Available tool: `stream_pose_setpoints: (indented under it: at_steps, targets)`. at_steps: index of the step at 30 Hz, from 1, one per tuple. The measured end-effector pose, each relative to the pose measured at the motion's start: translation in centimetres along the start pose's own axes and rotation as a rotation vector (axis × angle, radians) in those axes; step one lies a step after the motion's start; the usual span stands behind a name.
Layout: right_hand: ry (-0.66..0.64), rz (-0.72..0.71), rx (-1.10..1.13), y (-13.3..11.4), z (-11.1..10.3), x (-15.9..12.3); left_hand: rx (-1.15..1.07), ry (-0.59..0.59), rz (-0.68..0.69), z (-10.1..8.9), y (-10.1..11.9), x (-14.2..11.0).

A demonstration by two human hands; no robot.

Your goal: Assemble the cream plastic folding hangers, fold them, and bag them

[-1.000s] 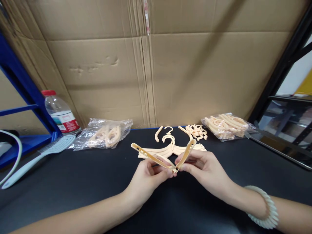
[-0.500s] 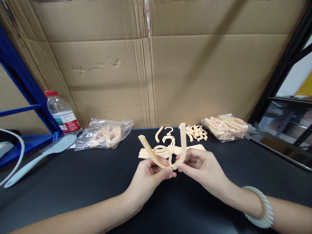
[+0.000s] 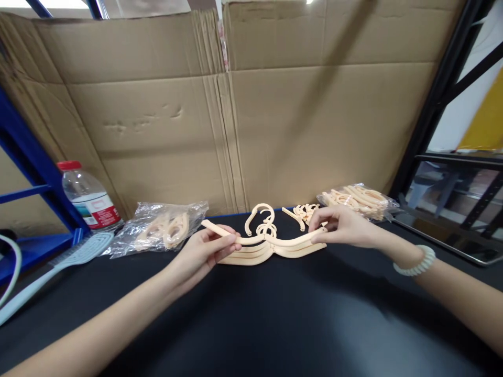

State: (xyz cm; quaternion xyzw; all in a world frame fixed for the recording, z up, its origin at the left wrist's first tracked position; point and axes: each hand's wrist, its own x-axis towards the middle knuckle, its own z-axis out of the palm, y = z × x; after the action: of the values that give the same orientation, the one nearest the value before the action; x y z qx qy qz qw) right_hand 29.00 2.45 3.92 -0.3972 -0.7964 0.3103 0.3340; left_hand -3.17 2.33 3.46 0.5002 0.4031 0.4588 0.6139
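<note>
Between my two hands is a cream folding clothes hanger (image 3: 286,242), its arms spread wide and its hook pointing away from me. My left hand (image 3: 212,245) pinches the left arm, whose end sticks out past the fingers. Near the tip of the right arm, my right hand (image 3: 340,226) grips with thumb and fingers. Directly below lies a stack of similar hangers (image 3: 251,258) on the black table (image 3: 251,319); whether the held one touches it I cannot tell. Behind, a loose hanger arm (image 3: 294,219) lies beside a pile of small hook parts (image 3: 305,212).
A clear bag of hanger parts (image 3: 157,230) lies at the left, another full bag (image 3: 357,200) at the right. A bottle with a red cap (image 3: 92,201) and a pale hairbrush (image 3: 74,256) are far left. A tablet-like panel (image 3: 448,238) lies right. Cardboard (image 3: 165,125) closes the back.
The hanger's arms have swung from a raised U shape to spread out flat. My hands have moved apart and forward, bringing it over the stack. The view has shifted slightly.
</note>
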Motion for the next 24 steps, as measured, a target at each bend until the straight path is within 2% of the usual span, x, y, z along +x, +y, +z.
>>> stream_pose_setpoints:
  at_steps: [2, 3, 6, 8, 11, 14, 18, 24]
  targets:
    - [-0.053, -0.027, -0.175, 0.2, -0.3, -0.1, 0.133, -0.062, 0.046, -1.3, 0.4, 0.9]
    - [-0.069, -0.04, -0.242, 0.4, -0.3, -0.1, 0.251, -0.099, 0.068, -1.9, 0.5, 1.2]
    - [-0.091, -0.089, -0.404, 0.7, -0.2, -0.1, 0.673, -0.185, 0.248, -3.1, 0.7, 1.8]
    - [-0.118, -0.129, -0.47, 0.8, -0.1, 0.0, 0.903, -0.256, 0.41, -3.3, 0.6, 1.9]
    - [-0.177, -0.17, -0.492, 0.9, -0.1, 0.0, 1.106, -0.391, 0.632, -3.0, 0.1, 1.6]
    - [-0.224, -0.146, -0.5, 0.9, 0.0, 0.0, 1.176, -0.472, 0.72, -2.6, -0.4, 1.3]
    - [-0.248, -0.113, -0.523, 0.8, 0.1, 0.0, 1.206, -0.442, 0.747, -2.6, -0.9, 1.1]
    - [-0.216, -0.109, -0.565, 1.0, 0.1, 0.0, 1.179, -0.408, 0.727, -2.7, -1.4, 0.9]
